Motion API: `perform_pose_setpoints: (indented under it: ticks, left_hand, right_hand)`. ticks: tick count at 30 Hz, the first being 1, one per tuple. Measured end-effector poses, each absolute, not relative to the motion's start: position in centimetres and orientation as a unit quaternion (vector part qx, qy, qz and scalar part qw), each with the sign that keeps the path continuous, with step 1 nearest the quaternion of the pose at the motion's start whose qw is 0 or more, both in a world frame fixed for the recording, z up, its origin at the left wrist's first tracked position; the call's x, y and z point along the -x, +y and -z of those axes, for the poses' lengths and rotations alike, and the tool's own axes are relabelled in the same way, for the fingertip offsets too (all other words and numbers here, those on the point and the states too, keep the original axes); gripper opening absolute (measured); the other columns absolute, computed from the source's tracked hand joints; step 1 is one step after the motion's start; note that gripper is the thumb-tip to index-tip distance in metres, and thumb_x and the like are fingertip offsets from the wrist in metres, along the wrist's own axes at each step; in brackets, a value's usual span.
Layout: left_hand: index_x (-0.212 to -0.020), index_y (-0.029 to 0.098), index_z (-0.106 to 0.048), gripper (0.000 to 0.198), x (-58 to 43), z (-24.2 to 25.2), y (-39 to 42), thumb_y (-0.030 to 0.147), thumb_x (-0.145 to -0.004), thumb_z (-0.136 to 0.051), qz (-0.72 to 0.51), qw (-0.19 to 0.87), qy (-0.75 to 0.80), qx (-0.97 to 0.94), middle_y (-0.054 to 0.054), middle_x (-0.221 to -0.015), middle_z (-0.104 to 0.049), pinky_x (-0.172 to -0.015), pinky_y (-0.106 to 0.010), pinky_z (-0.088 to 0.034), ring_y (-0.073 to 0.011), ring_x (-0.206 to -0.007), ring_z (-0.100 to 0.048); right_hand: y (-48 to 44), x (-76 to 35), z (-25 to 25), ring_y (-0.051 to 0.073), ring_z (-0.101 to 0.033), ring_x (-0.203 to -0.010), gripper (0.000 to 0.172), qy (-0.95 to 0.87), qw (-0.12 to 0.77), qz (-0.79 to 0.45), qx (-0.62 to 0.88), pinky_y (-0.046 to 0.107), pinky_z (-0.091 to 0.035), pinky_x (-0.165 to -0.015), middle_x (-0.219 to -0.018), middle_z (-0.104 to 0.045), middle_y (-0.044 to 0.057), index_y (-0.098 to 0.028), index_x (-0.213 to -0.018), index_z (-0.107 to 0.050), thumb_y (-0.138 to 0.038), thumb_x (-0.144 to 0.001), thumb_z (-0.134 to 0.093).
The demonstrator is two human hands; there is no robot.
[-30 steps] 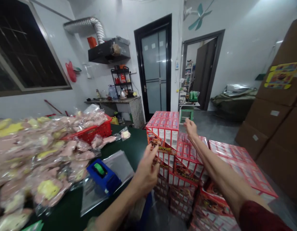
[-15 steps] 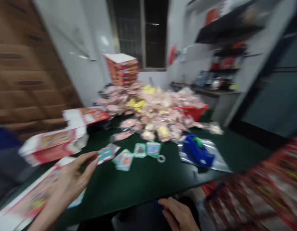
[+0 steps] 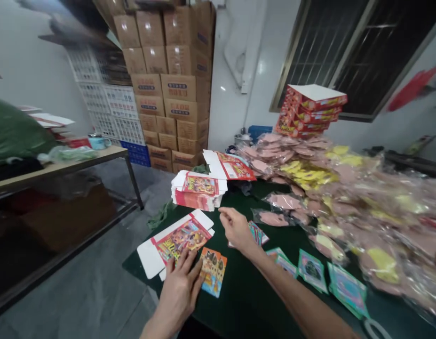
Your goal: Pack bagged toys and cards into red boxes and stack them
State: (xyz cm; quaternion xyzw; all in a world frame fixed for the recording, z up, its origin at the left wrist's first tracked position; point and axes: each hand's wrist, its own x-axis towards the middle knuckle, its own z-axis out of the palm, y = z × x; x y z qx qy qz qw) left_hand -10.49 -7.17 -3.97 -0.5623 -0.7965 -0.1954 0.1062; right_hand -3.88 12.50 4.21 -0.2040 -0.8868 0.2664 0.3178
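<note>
My left hand (image 3: 178,285) lies with fingers spread on the lower edge of a flat, printed red-and-white carton (image 3: 184,238). Just right of its fingertips are orange-and-blue cards (image 3: 213,272) on the green table (image 3: 246,301). Over the table my right hand (image 3: 238,229) is closed, its fingers bent together, with nothing visible in them. Its fingertips are close to a stack of folded cartons (image 3: 196,190). Partly behind that hand is a pile of cards (image 3: 256,233); green-edged cards (image 3: 312,270) lie further right.
Bagged pink and yellow pieces (image 3: 344,188) are heaped on the right, with stacked red boxes (image 3: 307,110) behind them. Another open carton (image 3: 233,165) lies beyond the carton stack. A side table (image 3: 115,152) stands left; brown cardboard boxes (image 3: 182,89) are piled behind.
The view has swung left. My left hand has come down onto the flat carton, and my right hand has moved from the table's front edge to beside the carton stack.
</note>
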Motion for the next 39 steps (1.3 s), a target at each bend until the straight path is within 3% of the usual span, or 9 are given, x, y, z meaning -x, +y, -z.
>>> perform_pose_setpoints:
  ticks: [5,10,15,18,24,28,32,34,39]
  left_hand:
    - [-0.106,0.025,-0.066,0.027,15.3,0.8,-6.2,0.033,-0.086,-0.048,0.322,0.112,-0.770,0.539,-0.010,-0.105,-0.071,-0.082,-0.041,-0.053,-0.0253,-0.094,-0.067]
    - [-0.114,0.014,-0.058,0.036,25.0,-5.8,-1.5,0.034,-0.086,-0.046,0.286,0.199,-0.803,0.483,-0.019,-0.122,-0.058,-0.088,-0.050,-0.045,-0.0333,-0.116,-0.052]
    - [-0.118,0.021,-0.056,0.040,29.4,-7.3,3.7,0.037,-0.082,-0.054,0.260,0.160,-0.780,0.546,-0.015,-0.133,-0.051,-0.092,-0.056,-0.039,-0.0373,-0.132,-0.032]
    - [-0.117,0.025,-0.058,0.038,29.2,-6.1,5.3,0.038,-0.081,-0.055,0.262,0.112,-0.752,0.595,-0.011,-0.132,-0.053,-0.094,-0.050,-0.038,-0.0328,-0.131,-0.036]
    - [-0.112,0.024,-0.062,0.040,29.6,-4.3,5.9,0.043,-0.078,-0.059,0.357,0.011,-0.729,0.584,-0.012,-0.129,-0.056,-0.097,-0.048,-0.037,-0.0322,-0.124,-0.046]
    - [-0.101,0.018,-0.065,0.044,28.9,-6.0,6.3,0.051,-0.073,-0.063,0.491,-0.056,-0.715,0.494,-0.014,-0.117,-0.063,-0.099,-0.048,-0.038,-0.0332,-0.117,-0.052]
    - [-0.098,0.013,-0.062,0.055,25.2,-8.7,7.5,0.061,-0.082,-0.041,0.615,-0.189,-0.658,0.392,-0.016,-0.096,-0.070,-0.069,-0.041,-0.056,-0.0288,-0.086,-0.068]
    - [-0.097,0.012,-0.061,0.057,23.0,-9.3,8.2,0.060,-0.086,-0.033,0.657,-0.260,-0.614,0.353,-0.016,-0.089,-0.071,-0.054,-0.037,-0.056,-0.0264,-0.073,-0.070]
    - [-0.097,0.011,-0.060,0.036,17.9,-8.6,8.1,0.042,-0.078,-0.061,0.719,-0.356,-0.530,0.273,-0.012,-0.079,-0.072,-0.058,-0.034,-0.056,-0.0219,-0.064,-0.069]
  right_hand:
    - [19.0,10.9,-6.7,0.025,-0.060,-0.094,0.036,-0.841,0.338,-0.194,0.374,0.038,-0.048,-0.078,-0.110,-0.058,0.016,-0.013,-0.117,-0.055,-0.032,-0.087,-0.048]
    - [24.5,14.0,-5.4,0.016,-0.061,-0.086,0.033,-0.813,0.303,-0.157,0.472,0.036,-0.051,-0.075,-0.103,-0.061,0.006,-0.015,-0.109,-0.056,-0.040,-0.089,-0.052]
    - [27.1,13.6,-3.7,0.031,-0.047,-0.118,0.049,-0.836,0.292,-0.049,0.463,0.048,-0.040,-0.091,-0.135,-0.042,0.019,-0.015,-0.129,-0.045,-0.021,-0.083,-0.058]
    - [28.9,13.4,-3.3,0.033,-0.033,-0.131,0.055,-0.878,0.266,0.013,0.397,0.046,-0.031,-0.099,-0.141,-0.037,0.017,-0.018,-0.131,-0.045,-0.009,-0.078,-0.059]
    - [32.1,13.7,-4.1,0.020,-0.058,-0.101,0.028,-0.909,0.225,0.082,0.342,0.043,-0.046,-0.089,-0.114,-0.059,0.007,-0.015,-0.111,-0.057,-0.032,-0.089,-0.054]
    - [31.3,10.6,-6.5,0.021,-0.061,-0.096,0.023,-0.900,0.266,0.115,0.326,0.038,-0.049,-0.083,-0.102,-0.065,0.011,-0.011,-0.108,-0.060,-0.016,-0.091,-0.045]
    - [26.1,3.8,-5.8,0.023,-0.061,-0.103,0.036,-0.896,0.322,0.133,0.274,0.036,-0.047,-0.089,-0.110,-0.066,0.013,-0.012,-0.115,-0.060,-0.009,-0.089,-0.034]
    - [22.5,0.0,-3.4,0.023,-0.059,-0.107,0.039,-0.899,0.350,0.137,0.224,0.036,-0.046,-0.093,-0.113,-0.066,0.011,-0.016,-0.115,-0.061,-0.009,-0.088,-0.034]
    - [14.5,-6.9,2.2,0.030,-0.061,-0.105,0.040,-0.932,0.331,-0.043,0.142,0.042,-0.050,-0.085,-0.117,-0.064,0.010,-0.025,-0.119,-0.060,-0.029,-0.080,-0.059]
